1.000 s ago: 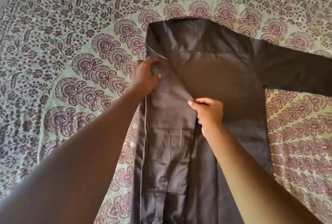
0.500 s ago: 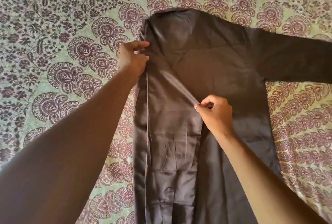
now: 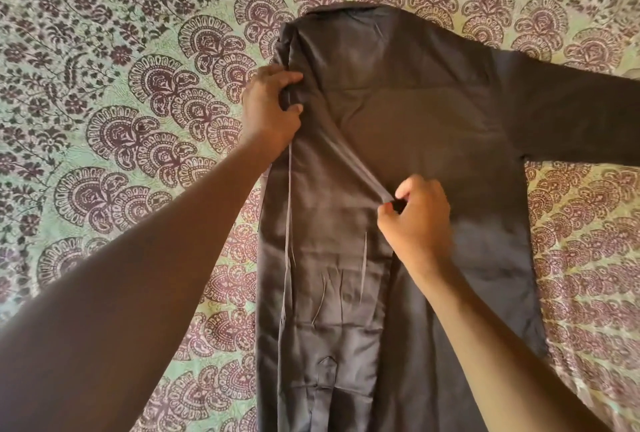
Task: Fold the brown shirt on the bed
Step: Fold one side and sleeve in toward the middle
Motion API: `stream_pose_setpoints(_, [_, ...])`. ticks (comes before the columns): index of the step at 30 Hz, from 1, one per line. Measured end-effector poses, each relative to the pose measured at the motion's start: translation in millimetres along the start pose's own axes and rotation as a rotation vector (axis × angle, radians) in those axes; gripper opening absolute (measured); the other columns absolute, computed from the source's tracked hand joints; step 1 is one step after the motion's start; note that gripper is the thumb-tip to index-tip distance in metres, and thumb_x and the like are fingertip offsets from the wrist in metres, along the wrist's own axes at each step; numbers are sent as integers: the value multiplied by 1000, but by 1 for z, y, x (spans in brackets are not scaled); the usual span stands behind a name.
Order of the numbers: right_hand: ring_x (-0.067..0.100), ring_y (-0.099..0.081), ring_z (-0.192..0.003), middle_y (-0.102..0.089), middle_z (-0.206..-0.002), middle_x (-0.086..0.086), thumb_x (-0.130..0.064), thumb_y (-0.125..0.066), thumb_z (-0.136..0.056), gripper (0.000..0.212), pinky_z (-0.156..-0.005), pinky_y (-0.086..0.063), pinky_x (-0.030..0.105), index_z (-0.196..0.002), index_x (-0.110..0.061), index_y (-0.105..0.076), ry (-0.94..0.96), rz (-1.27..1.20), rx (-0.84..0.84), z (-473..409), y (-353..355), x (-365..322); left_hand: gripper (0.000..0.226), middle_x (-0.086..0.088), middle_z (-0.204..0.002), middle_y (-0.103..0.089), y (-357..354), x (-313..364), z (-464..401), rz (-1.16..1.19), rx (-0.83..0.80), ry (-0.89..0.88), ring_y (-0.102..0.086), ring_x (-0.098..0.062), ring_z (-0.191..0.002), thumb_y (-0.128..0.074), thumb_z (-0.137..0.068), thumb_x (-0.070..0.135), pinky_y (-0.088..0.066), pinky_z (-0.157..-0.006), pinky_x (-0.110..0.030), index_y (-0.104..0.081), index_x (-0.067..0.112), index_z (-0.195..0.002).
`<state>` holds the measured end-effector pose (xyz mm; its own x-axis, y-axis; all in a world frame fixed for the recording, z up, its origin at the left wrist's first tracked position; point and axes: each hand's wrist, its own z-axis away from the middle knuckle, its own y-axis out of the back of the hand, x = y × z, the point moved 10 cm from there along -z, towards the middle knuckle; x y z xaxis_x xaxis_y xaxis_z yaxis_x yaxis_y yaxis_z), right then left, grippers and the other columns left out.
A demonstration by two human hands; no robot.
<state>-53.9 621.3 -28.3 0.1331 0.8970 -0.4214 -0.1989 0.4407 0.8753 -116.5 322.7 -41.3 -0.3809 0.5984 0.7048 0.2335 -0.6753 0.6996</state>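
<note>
The brown shirt (image 3: 415, 126) lies flat on the bed, collar end away from me, its hem running out of the frame at the bottom. Its left side is folded inward, with the left sleeve laid lengthwise down the body. The right sleeve stretches out to the right edge of the view. My left hand (image 3: 270, 109) grips the folded left edge near the shoulder. My right hand (image 3: 415, 220) pinches the slanted fold of the sleeve near the middle of the shirt.
The bedspread (image 3: 121, 102) is pale green with a dense maroon paisley and floral print. It fills the view on all sides of the shirt.
The view has moved closer to the shirt. My left hand has slid up along the folded edge toward the shoulder. My right hand keeps pinching the sleeve fold near the middle.
</note>
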Motion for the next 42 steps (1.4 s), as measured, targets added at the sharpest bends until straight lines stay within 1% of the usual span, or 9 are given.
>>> stream_pose_setpoints(3, [37, -49, -113, -54, -128, 11, -23, -66, -77, 38, -85, -44, 47, -115, -17, -62, 323, 234, 182, 19, 10, -38, 22, -11, -129, -53, 13, 21, 41, -121, 87, -223, -50, -31, -120, -65, -86, 10, -38, -105, -33, -73, 17, -106])
stream_pose_setpoints(7, [36, -50, -132, -49, -150, 16, -20, -66, -87, 50, -96, -44, 48, -136, -10, -60, 789, 346, -35, 48, -45, -68, 34, -7, -132, -57, -4, 26, 115, -302, -138, -487, -56, -32, -116, -63, -84, 30, -44, -99, -47, -70, 15, -115])
stream_pose_setpoints(11, [30, -43, -141, -37, -163, 9, -46, -48, -102, 61, -99, -41, 49, -152, -11, -46, 729, 502, -97, 28, -60, -50, 79, -3, -170, -29, -18, -19, 163, -542, -291, -487, -29, -25, -156, -57, -88, 57, -28, -118, -50, -46, 16, -155])
stream_pose_setpoints(15, [31, -34, -151, -33, -165, 12, -41, -46, -103, 57, -107, -36, 51, -151, -10, -46, 797, 459, -15, 19, -49, -76, 79, -3, -175, -12, -18, -30, 207, -566, -273, -475, -11, -19, -162, -48, -101, 53, -27, -122, -55, -27, 11, -164])
stream_pose_setpoints(19, [28, -17, -158, -15, -172, 5, -32, -43, -99, 61, -115, -31, 57, -159, -20, -34, 1073, 565, -244, 14, -83, -106, 92, -5, -176, -2, -27, -39, 249, -613, -366, -471, -4, -21, -162, -42, -98, 67, -22, -126, -54, -14, 12, -166])
stream_pose_setpoints(26, [28, 9, -160, 13, -170, -19, -73, -27, -99, 70, -117, -4, 75, -159, -53, 2, 777, 754, -422, -96, -84, -143, 106, -7, -176, 0, -31, -47, 257, -680, -396, -498, -1, -22, -162, -44, -90, 75, -15, -129, -51, -13, 9, -166])
stream_pose_setpoints(33, [30, -8, -160, -6, -173, 9, -47, -48, -102, 74, -120, -25, 60, -162, -13, -24, 834, 577, -139, 5, -64, -141, 101, -6, -176, 3, -29, -48, 260, -644, -383, -474, 2, -22, -162, -37, -95, 75, -16, -128, -53, -7, 11, -166])
stream_pose_setpoints(37, [26, -16, -159, -10, -173, 6, -51, -49, -101, 73, -121, -29, 54, -163, -20, -25, 898, 593, -210, 66, -79, -70, 90, -7, -176, -1, -25, -50, 300, -602, -318, -482, -3, -24, -162, -35, -102, 69, -17, -129, -54, -14, 10, -166])
stream_pose_setpoints(42, [37, -15, -158, -8, -172, 13, -52, -45, -101, 70, -119, -28, 59, -163, -30, -21, 860, 606, -206, 41, -80, -65, 91, -5, -176, -6, -40, -64, 399, -643, -448, -604, -8, -26, -162, -42, -99, 68, -13, -128, -51, -15, 13, -166])
